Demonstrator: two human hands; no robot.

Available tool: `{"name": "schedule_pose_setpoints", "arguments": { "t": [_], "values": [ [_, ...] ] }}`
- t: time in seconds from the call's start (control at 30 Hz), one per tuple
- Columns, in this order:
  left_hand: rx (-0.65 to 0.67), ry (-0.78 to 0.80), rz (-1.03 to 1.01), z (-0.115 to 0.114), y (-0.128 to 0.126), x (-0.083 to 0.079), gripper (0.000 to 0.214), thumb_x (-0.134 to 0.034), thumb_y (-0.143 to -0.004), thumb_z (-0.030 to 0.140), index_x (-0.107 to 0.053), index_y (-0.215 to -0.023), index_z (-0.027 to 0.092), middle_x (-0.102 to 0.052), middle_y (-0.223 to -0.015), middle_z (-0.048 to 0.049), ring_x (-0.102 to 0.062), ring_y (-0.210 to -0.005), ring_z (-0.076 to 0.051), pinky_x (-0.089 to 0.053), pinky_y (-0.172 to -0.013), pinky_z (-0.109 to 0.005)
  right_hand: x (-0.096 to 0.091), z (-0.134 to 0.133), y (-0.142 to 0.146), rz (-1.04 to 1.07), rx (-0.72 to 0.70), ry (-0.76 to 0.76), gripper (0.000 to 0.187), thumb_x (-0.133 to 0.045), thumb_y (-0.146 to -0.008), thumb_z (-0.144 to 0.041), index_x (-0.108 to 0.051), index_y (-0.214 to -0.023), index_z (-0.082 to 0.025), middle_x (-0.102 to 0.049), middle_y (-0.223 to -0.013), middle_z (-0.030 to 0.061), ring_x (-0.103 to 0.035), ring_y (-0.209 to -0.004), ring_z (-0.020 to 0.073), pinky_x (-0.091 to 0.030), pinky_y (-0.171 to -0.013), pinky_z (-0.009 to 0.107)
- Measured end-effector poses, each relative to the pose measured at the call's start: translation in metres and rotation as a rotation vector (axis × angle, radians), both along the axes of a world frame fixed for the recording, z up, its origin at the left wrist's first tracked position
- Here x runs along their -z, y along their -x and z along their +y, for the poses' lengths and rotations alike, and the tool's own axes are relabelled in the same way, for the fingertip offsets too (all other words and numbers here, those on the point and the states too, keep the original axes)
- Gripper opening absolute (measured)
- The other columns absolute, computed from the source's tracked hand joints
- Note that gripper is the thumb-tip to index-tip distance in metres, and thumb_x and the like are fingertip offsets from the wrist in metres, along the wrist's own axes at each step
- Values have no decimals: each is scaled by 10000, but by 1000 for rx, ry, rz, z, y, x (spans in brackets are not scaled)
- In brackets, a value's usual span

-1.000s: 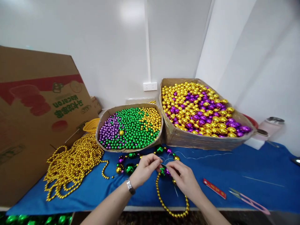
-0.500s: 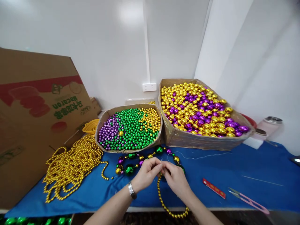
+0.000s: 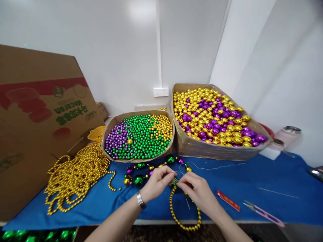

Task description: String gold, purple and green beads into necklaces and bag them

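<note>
My left hand (image 3: 159, 181), with a metal watch on its wrist, is closed in a pinch. Opposite it, my right hand (image 3: 198, 189) pinches too, and their fingertips nearly meet at a small shiny green piece (image 3: 176, 180) on the bead strand, partly covered by fingers. Below them hangs a loop of gold beads (image 3: 172, 215) that dips past the table's front edge. A thin needle-like pin (image 3: 188, 204) shows under my right hand. Behind my hands lies a garland of larger green, gold and purple beads (image 3: 138, 180), partly hidden, with a loose clear thread (image 3: 214, 168) to its right.
Gold bead strands (image 3: 75, 178) are heaped at left beside a large carton (image 3: 32, 134). One box (image 3: 111, 159) holds small beads; a bigger box (image 3: 214, 152) holds larger ones. At right lie a red packet (image 3: 228, 200), pink-handled scissors (image 3: 267, 215) and a long needle (image 3: 279, 193).
My fingertips have moved slightly apart, and the green piece now shows between them. My right hand has shifted a little right. The needle-like pin has come into sight beneath it.
</note>
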State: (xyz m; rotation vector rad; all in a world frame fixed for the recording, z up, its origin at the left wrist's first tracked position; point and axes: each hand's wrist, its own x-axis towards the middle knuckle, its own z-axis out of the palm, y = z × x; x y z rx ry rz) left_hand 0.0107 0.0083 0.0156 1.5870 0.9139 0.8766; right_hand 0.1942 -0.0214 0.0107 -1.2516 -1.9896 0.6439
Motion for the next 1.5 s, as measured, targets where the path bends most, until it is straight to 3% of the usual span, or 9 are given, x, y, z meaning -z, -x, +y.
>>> {"name": "schedule_pose_setpoints", "arguments": {
  "t": [0.2,0.3,0.4,0.57,0.9,1.07,1.17,1.27,1.5],
  "values": [
    [-190,-284,151,-1,5,0,239,-518,-849,363,-600,-719,180,-591,-820,-48,-520,-782,-164,-394,-744,-272,5,-4,-2,648,50,290,246,-481,-884,-432,-557,-813,-208,-613,-922,58,-586,-816,176,-480,-682,294],
    [-167,-3,22,0,9,10,298,-540,-826,412,-543,-652,170,-551,-690,-21,-469,-636,-131,-363,-574,-238,17,-4,-2,1150,59,429,247,-480,-869,-477,-470,-821,-235,-608,-921,53,-583,-957,216,-487,-788,391],
    [-52,418,-394,1,6,22,308,-536,-817,450,-486,-704,168,-609,-798,-44,-432,-514,-88,-268,-432,-205,27,-4,-3,1297,85,477,258,-468,-866,-494,-405,-789,-256,-464,-661,-31,-565,-715,161,-501,-685,350],
    [-19,676,-816,3,-7,29,263,-575,-808,377,-413,-729,186,-541,-607,22,-348,-406,-48,-235,-402,-173,30,-8,-5,1216,127,476,262,-463,-865,-488,-380,-775,-256,-210,-589,-75,-288,-475,97,-320,-431,209],
    [-79,644,-578,-5,1,61,325,-598,-787,396,-380,-667,187,-303,-443,93,-142,-367,-37,-105,-374,-173,40,-21,-4,1034,116,570,355,-544,-833,-497,-365,-697,-222,-237,-571,-84,-240,-464,74,-251,-436,196],
    [-111,347,-395,-7,-1,34,314,-523,-837,448,-471,-703,168,-625,-753,-46,-427,-509,-82,-338,-487,-204,29,-15,-13,632,70,505,297,-515,-847,-506,-492,-815,-211,-313,-586,-73,-307,-496,80,-273,-456,195],
    [-100,21,-178,-5,-6,6,289,-514,-851,401,-575,-710,155,-591,-1142,-110,-552,-889,-183,-419,-794,-293,18,-8,-10,303,44,339,300,-543,-843,-436,-552,-1041,-210,-315,-570,-81,-332,-501,82,-268,-468,197],
    [-74,-160,-75,-3,-14,-6,268,-505,-859,369,-615,-723,165,-560,-1198,-111,-485,-1109,-239,-345,-956,-343,7,-1,0,203,-32,247,226,-515,-863,-391,-605,-930,-195,-361,-541,-77,-345,-495,81,-258,-470,201],
    [-113,62,-319,-12,-30,24,235,-515,-860,385,-554,-959,175,-597,-1045,-84,-555,-937,-196,-447,-822,-321,-28,19,2,290,-29,216,291,-467,-888,-386,-572,-702,-189,-534,-649,-32,-470,-622,112,-342,-586,219]
  ]
}}
